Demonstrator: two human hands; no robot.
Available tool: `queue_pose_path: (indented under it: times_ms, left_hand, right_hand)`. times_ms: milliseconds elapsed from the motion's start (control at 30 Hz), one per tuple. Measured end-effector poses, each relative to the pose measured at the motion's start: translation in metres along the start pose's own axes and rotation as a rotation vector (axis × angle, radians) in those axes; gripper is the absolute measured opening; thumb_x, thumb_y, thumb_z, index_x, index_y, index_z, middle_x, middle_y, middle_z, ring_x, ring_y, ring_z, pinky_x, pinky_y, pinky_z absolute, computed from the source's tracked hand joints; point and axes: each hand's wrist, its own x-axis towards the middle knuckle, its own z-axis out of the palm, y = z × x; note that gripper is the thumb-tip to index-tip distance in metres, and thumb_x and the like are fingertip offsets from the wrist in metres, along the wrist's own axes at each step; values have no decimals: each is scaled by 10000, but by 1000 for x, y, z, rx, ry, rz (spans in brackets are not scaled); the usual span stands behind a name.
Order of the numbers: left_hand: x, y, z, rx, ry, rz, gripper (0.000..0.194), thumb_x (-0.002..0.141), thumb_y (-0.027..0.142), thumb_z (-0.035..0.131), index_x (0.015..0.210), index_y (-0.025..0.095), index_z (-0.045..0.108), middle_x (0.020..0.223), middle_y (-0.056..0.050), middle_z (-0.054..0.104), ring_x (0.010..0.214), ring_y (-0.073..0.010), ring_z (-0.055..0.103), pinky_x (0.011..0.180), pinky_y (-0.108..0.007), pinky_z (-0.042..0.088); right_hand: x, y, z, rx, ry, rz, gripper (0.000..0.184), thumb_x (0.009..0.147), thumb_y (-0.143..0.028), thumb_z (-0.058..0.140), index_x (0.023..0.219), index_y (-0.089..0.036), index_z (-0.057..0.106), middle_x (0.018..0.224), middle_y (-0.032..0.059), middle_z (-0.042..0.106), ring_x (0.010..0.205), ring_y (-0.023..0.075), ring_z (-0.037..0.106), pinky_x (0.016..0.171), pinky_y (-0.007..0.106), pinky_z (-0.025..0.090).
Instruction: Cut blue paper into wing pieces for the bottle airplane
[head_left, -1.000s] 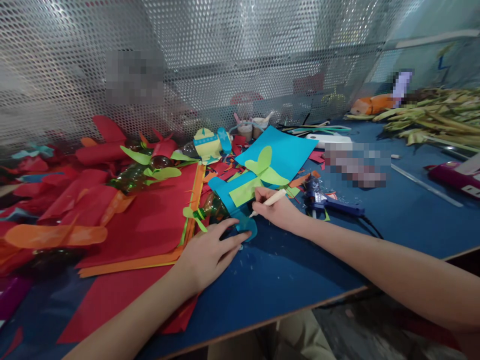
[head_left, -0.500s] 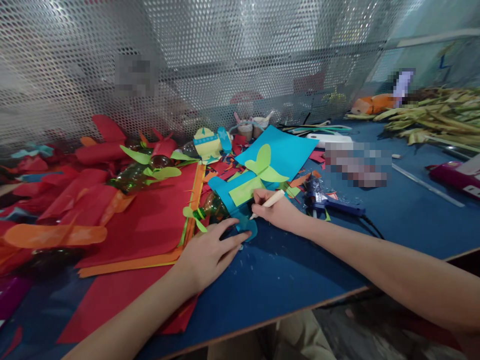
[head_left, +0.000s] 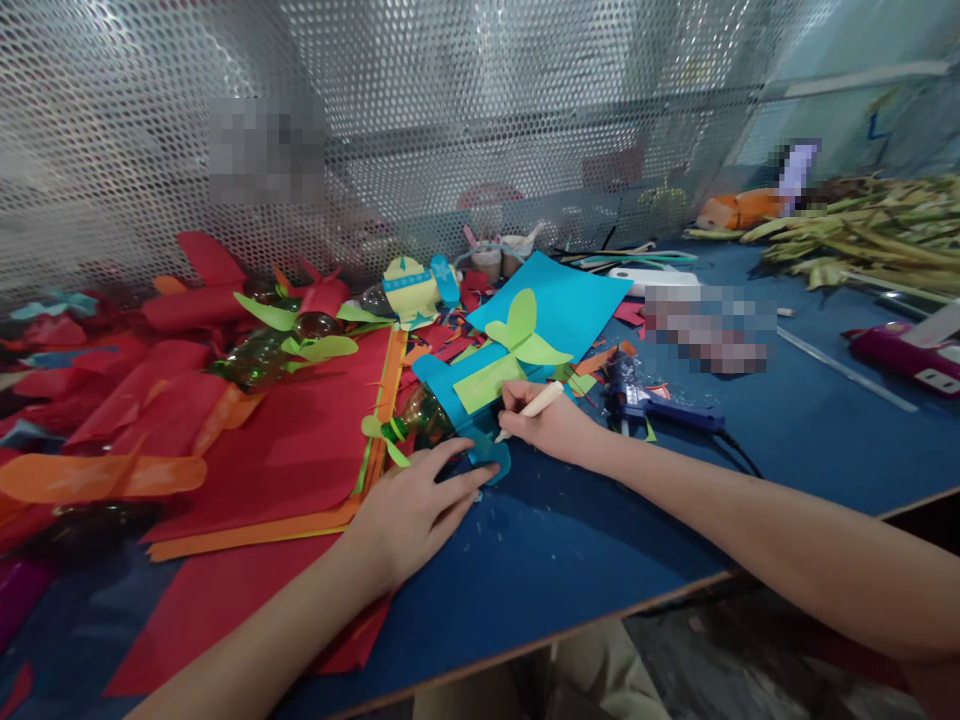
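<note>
My right hand (head_left: 551, 425) grips a white marker (head_left: 543, 400), its tip down at the blue paper wing (head_left: 492, 460) of a toy plane. My left hand (head_left: 412, 505) lies with its fingers spread, the fingertips resting on that wing. The plane's body is a green plastic bottle (head_left: 424, 418) wrapped in blue paper (head_left: 442, 385), lying on its side. A light green paper strip (head_left: 489, 383) crosses its top. Light green paper leaves form the tail (head_left: 525, 335) and a small propeller (head_left: 386, 440) at the bottle's neck. My fingers hide part of the wing.
Red sheets (head_left: 292, 440) and several red paper planes (head_left: 142, 390) cover the left. A blue sheet (head_left: 559, 300) lies behind the plane. To the right are a blue glue gun (head_left: 637, 395) with a cord, a clear stick (head_left: 847, 370) and dry stalks (head_left: 862, 235). Perforated metal (head_left: 450, 110) stands behind.
The marker's tip has shifted slightly along the blue wing. My left hand keeps its place on the wing. The whole view has moved a little.
</note>
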Motion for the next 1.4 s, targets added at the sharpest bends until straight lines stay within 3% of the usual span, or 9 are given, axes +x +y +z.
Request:
queue_pose_path:
  times_ms: [1400]
  left_hand:
    - [-1, 0, 1, -22, -14, -14, 380, 944, 284, 329, 1219, 321, 588, 1296, -82, 542, 1029, -245, 611, 770, -388, 556]
  right_hand:
    - [0, 2, 1, 37, 22, -15, 187, 690, -207, 478, 595, -216, 317, 505, -85, 308, 479, 85, 302, 455, 217, 233]
